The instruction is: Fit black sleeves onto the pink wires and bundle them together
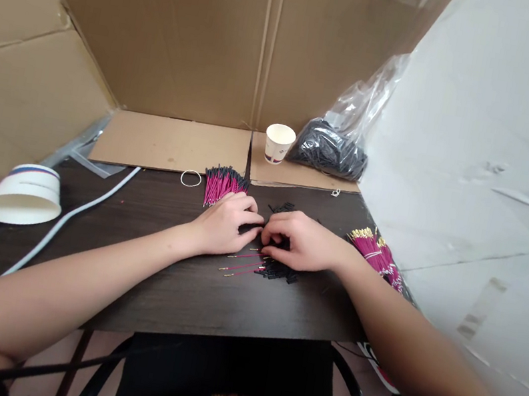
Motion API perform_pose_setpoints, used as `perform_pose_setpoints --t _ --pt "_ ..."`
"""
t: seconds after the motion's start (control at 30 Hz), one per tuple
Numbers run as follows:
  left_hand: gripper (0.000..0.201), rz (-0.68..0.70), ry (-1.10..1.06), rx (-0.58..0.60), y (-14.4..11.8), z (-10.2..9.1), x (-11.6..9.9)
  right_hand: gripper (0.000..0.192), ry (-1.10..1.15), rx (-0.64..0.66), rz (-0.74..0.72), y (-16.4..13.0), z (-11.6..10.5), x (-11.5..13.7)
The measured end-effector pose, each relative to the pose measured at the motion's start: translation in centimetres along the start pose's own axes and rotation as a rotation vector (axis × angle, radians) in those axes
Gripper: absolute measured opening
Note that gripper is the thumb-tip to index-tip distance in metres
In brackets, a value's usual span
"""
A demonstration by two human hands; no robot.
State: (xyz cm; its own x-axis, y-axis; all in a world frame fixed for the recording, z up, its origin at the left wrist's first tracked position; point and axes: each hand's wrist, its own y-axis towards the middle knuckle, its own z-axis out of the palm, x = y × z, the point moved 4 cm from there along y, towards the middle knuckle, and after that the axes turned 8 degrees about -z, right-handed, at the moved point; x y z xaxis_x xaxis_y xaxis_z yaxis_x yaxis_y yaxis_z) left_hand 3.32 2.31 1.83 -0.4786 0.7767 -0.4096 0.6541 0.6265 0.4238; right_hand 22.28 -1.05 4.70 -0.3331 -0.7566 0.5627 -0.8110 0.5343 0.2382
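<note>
Cardboard-walled worktop (pixel 168 290): both hands (pixel 227 225) (pixel 301 239) pinch black sleeves (pixel 277 269), few wires (pixel 243 265) sleeved, far bundle (pixel 221 184) done, right bundle (pixel 377 252) left.

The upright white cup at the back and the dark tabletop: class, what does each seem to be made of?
Upright white cup: probably paper, matte, with a rolled rim and printed band. Dark tabletop: wood or wood-look laminate, since grain streaks show; which one cannot be told.

Makeshift assembly workstation: cardboard walls (pixel 196 31), dark table (pixel 207 296), bundled pink wires (pixel 221 184), bagged black parts (pixel 328 148).
</note>
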Motion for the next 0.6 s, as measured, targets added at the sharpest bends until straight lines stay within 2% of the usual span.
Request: perform_pose_setpoints --t 0.17,0.6 --pt "0.022 0.007 0.011 0.022 -0.1 0.2 0.2 0.012 0.014 0.037 0.000 0.2 0.6 0.1" --pt "0.016 -0.062 0.037 0.070 0.1 0.3 0.2 0.009 -0.153 0.137 0.060 0.2 1.7 0.8"
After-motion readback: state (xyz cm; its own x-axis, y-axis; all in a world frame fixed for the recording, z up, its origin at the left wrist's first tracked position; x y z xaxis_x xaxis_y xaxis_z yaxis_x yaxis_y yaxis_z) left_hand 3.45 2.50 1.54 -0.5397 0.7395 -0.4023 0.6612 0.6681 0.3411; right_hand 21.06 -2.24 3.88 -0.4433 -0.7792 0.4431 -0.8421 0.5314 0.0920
